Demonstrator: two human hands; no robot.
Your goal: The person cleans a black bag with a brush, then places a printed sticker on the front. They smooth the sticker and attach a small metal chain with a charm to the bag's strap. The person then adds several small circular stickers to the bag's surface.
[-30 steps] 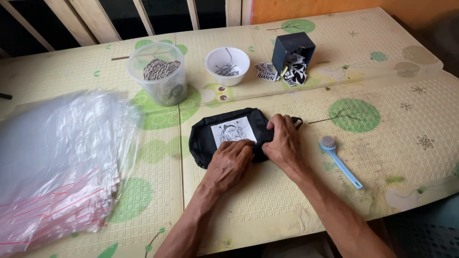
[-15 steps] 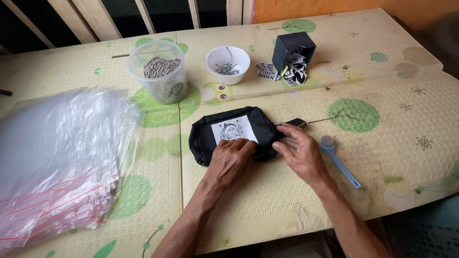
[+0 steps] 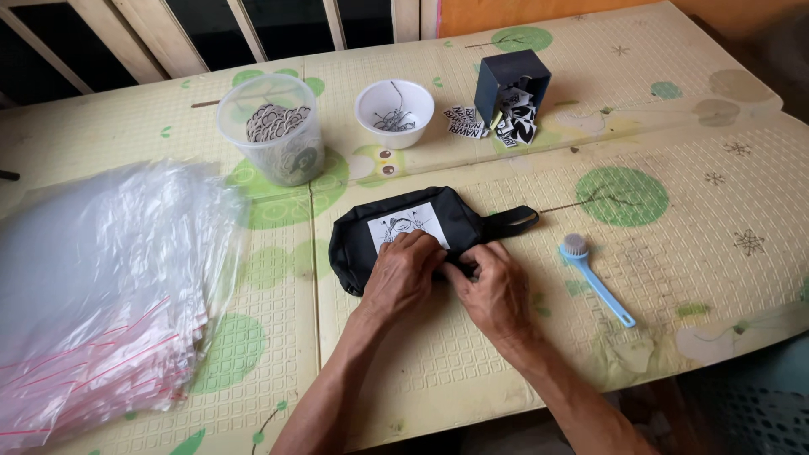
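Matt black cloth pouch (image 3: 404, 236) bears a paper label (image 3: 406, 226); glossy crinkled plastic bags (image 3: 101, 278); embossed foam-like tabletop (image 3: 674, 278), smooth white bowl (image 3: 395, 113), clear plastic cup (image 3: 271, 139), plastic blue brush (image 3: 594, 278).

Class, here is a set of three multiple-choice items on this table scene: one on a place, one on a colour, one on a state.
1. Where does the small brush lie?
A. Right of the black pouch
B. Inside the white bowl
C. On the pile of clear bags

2. What colour is the brush's handle?
A. Red
B. Light blue
C. Black

3. How do the left hand and right hand stand?
A. Both lifted off the table
B. One in the clear tub
C. Both resting on the pouch

Answers: 1 A, it lies on the mat to the pouch's right; 2 B, the handle shows pale blue; 3 C, the fingers of both press its near edge.
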